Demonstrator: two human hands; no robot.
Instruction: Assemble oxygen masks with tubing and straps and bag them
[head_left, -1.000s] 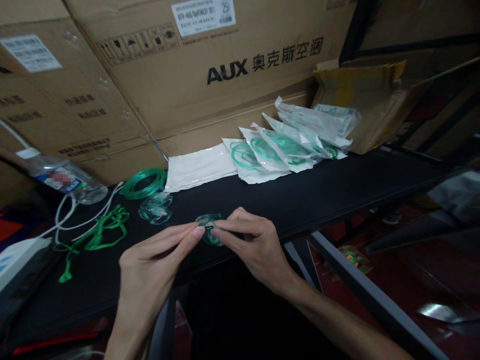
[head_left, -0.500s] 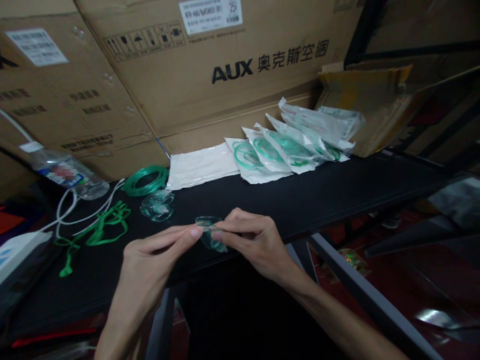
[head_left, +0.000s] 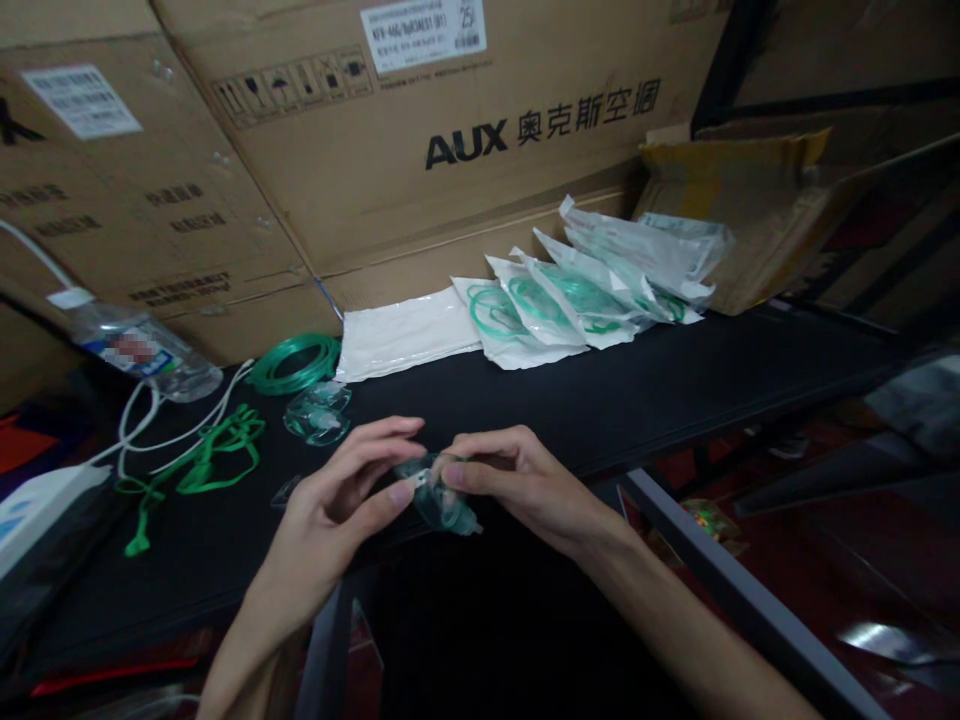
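My right hand (head_left: 517, 475) pinches a clear green oxygen mask (head_left: 448, 510) between thumb and fingers above the table's front edge. My left hand (head_left: 352, 500) is at the mask's other side, its thumb tip against a small pale strip on it, the fingers raised and apart from the thumb. A second clear mask (head_left: 316, 412) lies on the black table (head_left: 630, 400), beyond my left hand. Beside it rests a coil of green tubing (head_left: 294, 362). Green elastic straps (head_left: 221, 455) lie tangled to the left.
Several white pouches (head_left: 532, 305) with green tubing lean along the back, next to flat white packets (head_left: 409, 335). Large cardboard boxes (head_left: 480, 220) stand behind. At left are a plastic bottle (head_left: 154, 345), white cables (head_left: 146, 430) and a white device (head_left: 45, 510). An open carton (head_left: 742, 220) stands back right.
My left fingers have lifted off the mask and spread, leaving the thumb near it. The mask has tilted and shifted slightly right and down in my right hand.
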